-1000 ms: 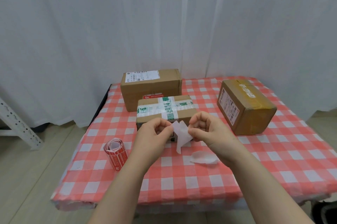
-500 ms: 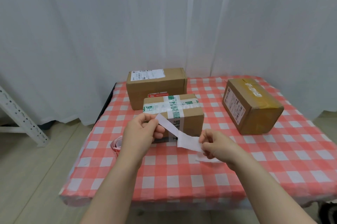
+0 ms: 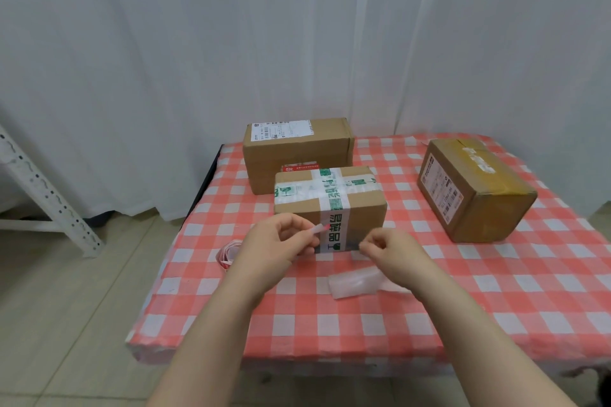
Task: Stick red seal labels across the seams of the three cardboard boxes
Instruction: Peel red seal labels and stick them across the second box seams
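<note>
Three cardboard boxes stand on the red-checked table (image 3: 496, 307). The middle box (image 3: 360, 208), crossed with green-and-white tape, sits just beyond my hands. Behind it stands a back box (image 3: 297, 148) with a red seal label (image 3: 299, 167) on its front. A third box (image 3: 476, 188) lies at the right. My left hand (image 3: 281, 241) pinches a peeled label (image 3: 319, 228), pale side towards me with a red tip, in front of the middle box. My right hand (image 3: 386, 251) hovers near that box's front with curled fingers and nothing visible in them. The label roll (image 3: 228, 251) lies partly hidden behind my left forearm.
Curled white backing paper (image 3: 355, 281) lies on the cloth under my right hand. A white perforated metal rack leg (image 3: 43, 195) stands on the floor to the left. White curtains hang right behind the table. The table's near edge runs below my forearms.
My right hand has let go of the backing strip, which now lies on the table. The left hand keeps the peeled label, and the hands have drawn closer to the middle box.
</note>
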